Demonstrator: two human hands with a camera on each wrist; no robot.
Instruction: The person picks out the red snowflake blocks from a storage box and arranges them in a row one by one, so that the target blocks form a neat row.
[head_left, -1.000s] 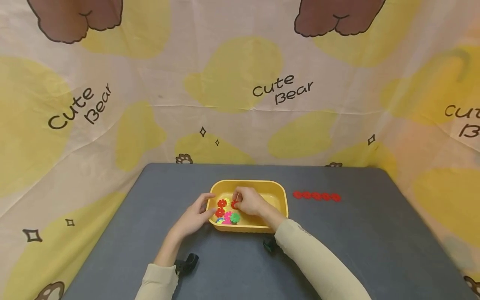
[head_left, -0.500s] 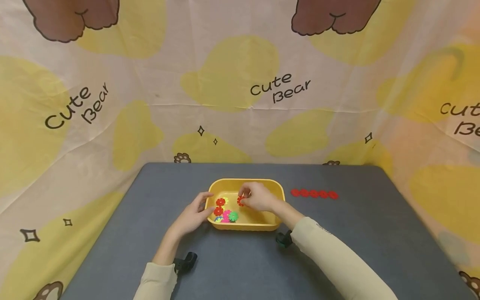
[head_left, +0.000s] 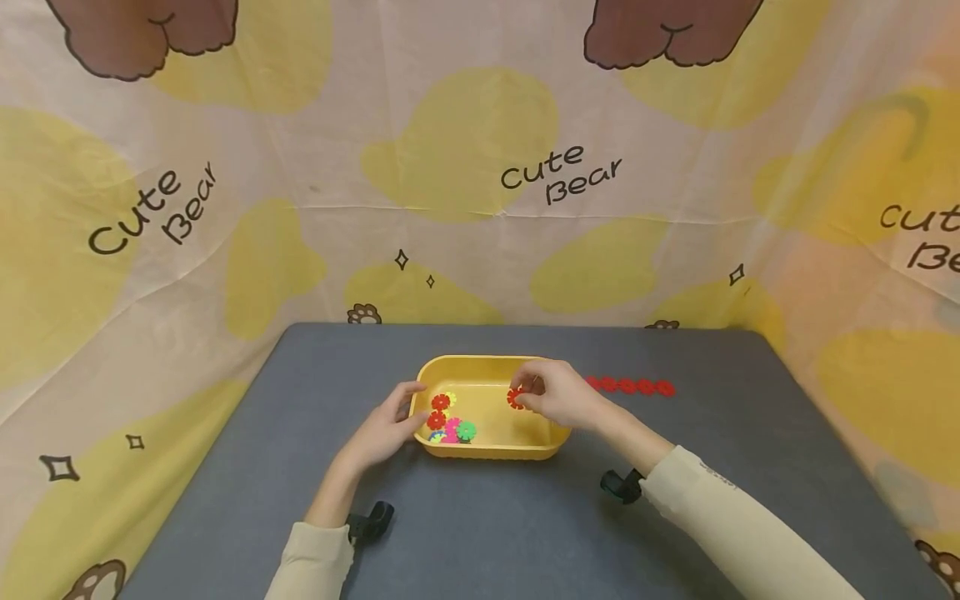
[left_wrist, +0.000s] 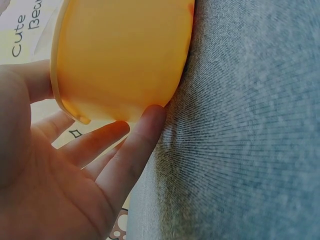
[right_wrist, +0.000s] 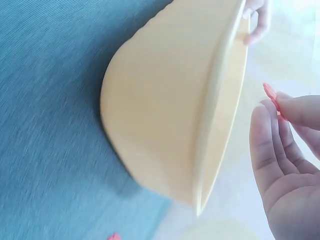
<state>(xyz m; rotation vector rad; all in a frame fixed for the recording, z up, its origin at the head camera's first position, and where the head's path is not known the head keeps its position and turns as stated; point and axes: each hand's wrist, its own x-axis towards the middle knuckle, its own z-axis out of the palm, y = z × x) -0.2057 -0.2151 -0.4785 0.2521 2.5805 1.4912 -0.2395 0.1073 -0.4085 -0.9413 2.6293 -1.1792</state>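
My right hand (head_left: 558, 396) pinches a red snowflake building disc (head_left: 515, 397) between thumb and fingertips, over the right part of a yellow plastic bin (head_left: 487, 452). In the right wrist view the red disc is edge-on at the fingertips, level with the bin's rim. My left hand (head_left: 386, 429) holds the bin's left end, thumb over the rim and other fingers (left_wrist: 145, 130) against the outer wall. Inside the bin, red discs (head_left: 437, 420), a green disc (head_left: 466, 431), a pink disc (head_left: 452, 429) and other discs lie bunched at the left.
A row of several red discs (head_left: 647, 387) lies on the grey table (head_left: 480, 525) to the right of the bin, partly behind my right hand. A patterned cloth (head_left: 457, 150) hangs behind the table. Each wrist carries a small black camera (head_left: 371, 522).
My right hand has lifted the red disc from the pile and carried it rightward across the bin. The left hand stays on the bin's left end.
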